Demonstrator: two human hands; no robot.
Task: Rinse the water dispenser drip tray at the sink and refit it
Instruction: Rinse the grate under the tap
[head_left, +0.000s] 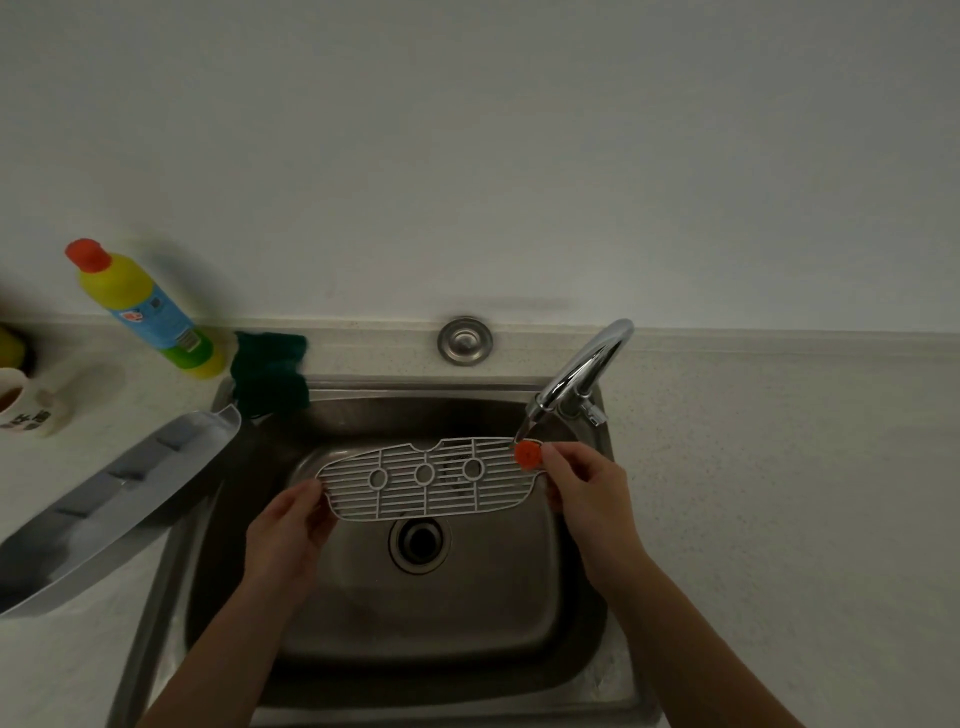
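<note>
I hold the white drip tray grille (431, 479) flat over the steel sink (332, 597). It has thin bars, three round holes and an orange disc (528, 453) at its right end. My left hand (291, 530) grips the left end. My right hand (587, 493) pinches the right end beside the orange disc. The chrome tap (582, 379) curves over from the back right, and a thin stream of water falls from its spout onto the grille's right end. The grey drip tray base (114, 499) lies on the counter to the left, its tip over the sink rim.
A yellow bottle with a red cap (143, 309) stands at the back left. A dark green cloth (270, 371) hangs over the sink's back left corner. A white mug (26, 402) sits at the far left. The drain (420, 540) lies below the grille.
</note>
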